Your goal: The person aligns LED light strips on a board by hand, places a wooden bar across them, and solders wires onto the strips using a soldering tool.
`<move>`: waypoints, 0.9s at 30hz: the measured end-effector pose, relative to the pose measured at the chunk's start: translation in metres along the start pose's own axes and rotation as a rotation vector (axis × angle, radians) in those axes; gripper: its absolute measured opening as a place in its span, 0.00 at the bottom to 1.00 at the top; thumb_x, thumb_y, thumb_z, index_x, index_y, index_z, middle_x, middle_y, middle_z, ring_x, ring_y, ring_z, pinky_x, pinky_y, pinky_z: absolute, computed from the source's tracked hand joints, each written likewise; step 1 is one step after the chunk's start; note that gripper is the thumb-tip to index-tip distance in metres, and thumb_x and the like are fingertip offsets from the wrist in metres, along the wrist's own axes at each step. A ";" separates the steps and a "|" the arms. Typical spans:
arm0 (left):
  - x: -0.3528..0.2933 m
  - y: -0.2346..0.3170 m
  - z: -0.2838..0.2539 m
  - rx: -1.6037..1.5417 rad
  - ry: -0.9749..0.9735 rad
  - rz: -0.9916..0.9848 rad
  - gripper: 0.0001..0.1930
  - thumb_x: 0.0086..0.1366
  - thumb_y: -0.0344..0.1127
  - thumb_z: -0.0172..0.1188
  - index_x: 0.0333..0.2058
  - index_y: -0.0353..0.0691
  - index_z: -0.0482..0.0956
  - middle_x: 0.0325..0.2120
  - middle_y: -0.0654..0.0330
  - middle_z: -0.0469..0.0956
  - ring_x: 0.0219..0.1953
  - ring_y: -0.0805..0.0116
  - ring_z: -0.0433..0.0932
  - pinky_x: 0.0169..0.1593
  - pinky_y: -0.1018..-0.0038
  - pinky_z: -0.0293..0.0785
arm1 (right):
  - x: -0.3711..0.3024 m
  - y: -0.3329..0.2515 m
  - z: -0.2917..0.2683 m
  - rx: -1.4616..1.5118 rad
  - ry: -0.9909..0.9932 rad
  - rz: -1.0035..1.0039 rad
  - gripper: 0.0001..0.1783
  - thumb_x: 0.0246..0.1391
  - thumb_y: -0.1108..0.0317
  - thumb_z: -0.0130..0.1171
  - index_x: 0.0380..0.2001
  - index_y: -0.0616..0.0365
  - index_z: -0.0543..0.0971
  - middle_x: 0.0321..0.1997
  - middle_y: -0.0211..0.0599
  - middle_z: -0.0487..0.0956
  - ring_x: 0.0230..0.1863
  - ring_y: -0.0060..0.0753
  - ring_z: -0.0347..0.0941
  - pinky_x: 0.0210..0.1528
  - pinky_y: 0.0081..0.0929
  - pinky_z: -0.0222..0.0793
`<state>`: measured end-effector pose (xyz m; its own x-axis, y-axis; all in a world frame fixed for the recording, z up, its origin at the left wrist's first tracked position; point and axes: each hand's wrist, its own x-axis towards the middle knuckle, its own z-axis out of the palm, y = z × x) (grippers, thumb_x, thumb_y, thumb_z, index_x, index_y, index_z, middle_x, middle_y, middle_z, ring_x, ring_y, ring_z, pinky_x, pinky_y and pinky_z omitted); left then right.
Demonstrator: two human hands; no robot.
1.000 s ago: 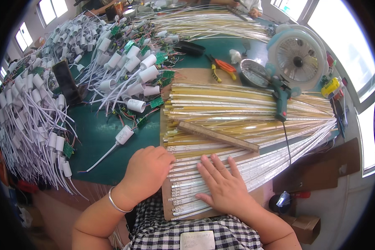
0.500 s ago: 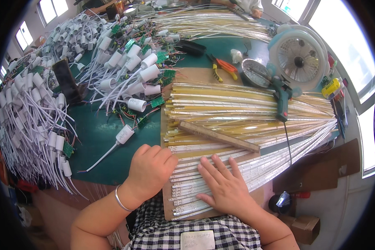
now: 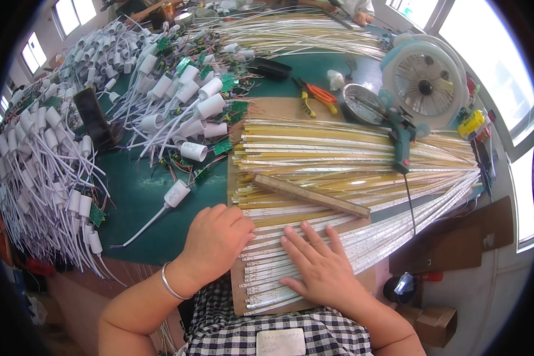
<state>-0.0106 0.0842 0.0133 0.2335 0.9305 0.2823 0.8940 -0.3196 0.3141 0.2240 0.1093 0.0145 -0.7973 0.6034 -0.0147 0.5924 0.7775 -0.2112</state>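
Curled at the left ends of the silvery LED strips [image 3: 374,240], my left hand [image 3: 216,240] has its fingertips closed on one strip's end, partly hidden by the fingers. My right hand [image 3: 320,264] lies flat across the near white strips, fingers spread. The strips fan out in a layer over a brown board [image 3: 279,110], their far right ends bunched together. A wooden bar [image 3: 311,194] rests slantwise on top of them, just beyond my hands. Left of the board, a white cylindrical lamp cap [image 3: 176,194] with a cable and small green circuit board lies on the green table.
Heaps of white caps with cables [image 3: 47,160] cover the left side. A glue gun [image 3: 402,142] lies over the strips, its cord trailing toward me. Beyond are pliers [image 3: 319,95], a metal bowl [image 3: 362,104] and a fan [image 3: 424,86]. Another person's hand [image 3: 362,18] shows at the far edge.
My left hand has shifted very slightly at the strip ends. My right hand stays in place on the strips.
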 end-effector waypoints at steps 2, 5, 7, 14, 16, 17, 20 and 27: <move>0.000 -0.002 0.001 -0.045 0.021 0.022 0.06 0.51 0.33 0.64 0.27 0.45 0.76 0.27 0.65 0.72 0.33 0.64 0.71 0.36 0.67 0.66 | 0.000 0.000 0.000 0.001 -0.011 -0.010 0.39 0.52 0.41 0.55 0.61 0.54 0.67 0.69 0.35 0.62 0.71 0.42 0.53 0.70 0.53 0.39; 0.002 -0.005 -0.001 -0.001 0.025 0.067 0.05 0.52 0.34 0.64 0.27 0.45 0.76 0.27 0.65 0.72 0.34 0.64 0.70 0.37 0.67 0.65 | -0.001 -0.001 -0.001 -0.039 -0.015 0.010 0.37 0.54 0.39 0.52 0.61 0.50 0.68 0.70 0.29 0.61 0.70 0.37 0.55 0.70 0.53 0.41; 0.003 -0.003 0.000 0.005 0.030 0.048 0.06 0.51 0.34 0.66 0.26 0.45 0.77 0.26 0.66 0.72 0.33 0.65 0.69 0.38 0.67 0.64 | -0.001 -0.001 0.000 -0.041 -0.012 0.019 0.37 0.54 0.39 0.53 0.61 0.50 0.68 0.70 0.30 0.61 0.70 0.37 0.55 0.70 0.53 0.42; 0.002 0.007 0.001 0.045 0.028 -0.105 0.06 0.50 0.34 0.66 0.25 0.46 0.76 0.24 0.66 0.71 0.33 0.64 0.68 0.38 0.67 0.60 | 0.000 -0.003 -0.001 -0.048 0.001 0.013 0.37 0.53 0.40 0.54 0.60 0.50 0.69 0.69 0.33 0.62 0.70 0.38 0.54 0.70 0.53 0.42; 0.001 0.010 0.002 0.039 0.021 -0.141 0.07 0.50 0.33 0.65 0.25 0.46 0.75 0.24 0.66 0.71 0.33 0.64 0.68 0.38 0.67 0.60 | 0.000 -0.003 -0.001 -0.055 -0.004 0.019 0.37 0.53 0.40 0.55 0.60 0.51 0.69 0.68 0.34 0.63 0.70 0.38 0.54 0.70 0.53 0.43; 0.001 0.012 0.002 0.024 0.016 -0.170 0.07 0.50 0.33 0.65 0.25 0.46 0.75 0.24 0.66 0.71 0.33 0.64 0.68 0.39 0.66 0.60 | 0.000 -0.003 -0.001 -0.050 0.001 0.016 0.37 0.53 0.40 0.55 0.60 0.51 0.69 0.68 0.34 0.63 0.70 0.38 0.54 0.70 0.53 0.43; 0.000 0.018 0.006 0.077 0.030 -0.191 0.07 0.50 0.32 0.64 0.25 0.45 0.73 0.25 0.65 0.71 0.32 0.63 0.69 0.38 0.66 0.60 | 0.000 -0.003 -0.001 -0.053 0.018 0.008 0.37 0.52 0.40 0.55 0.60 0.51 0.69 0.68 0.34 0.63 0.70 0.38 0.54 0.69 0.54 0.43; -0.004 0.020 0.012 0.040 0.071 -0.177 0.06 0.52 0.30 0.62 0.27 0.44 0.73 0.25 0.62 0.73 0.32 0.61 0.71 0.38 0.64 0.62 | -0.001 -0.002 0.000 -0.047 0.018 0.011 0.37 0.53 0.40 0.55 0.60 0.51 0.69 0.69 0.34 0.63 0.71 0.39 0.54 0.70 0.53 0.42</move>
<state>0.0110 0.0763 0.0076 0.0450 0.9562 0.2892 0.9334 -0.1435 0.3290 0.2232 0.1069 0.0148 -0.7889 0.6146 0.0010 0.6060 0.7781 -0.1650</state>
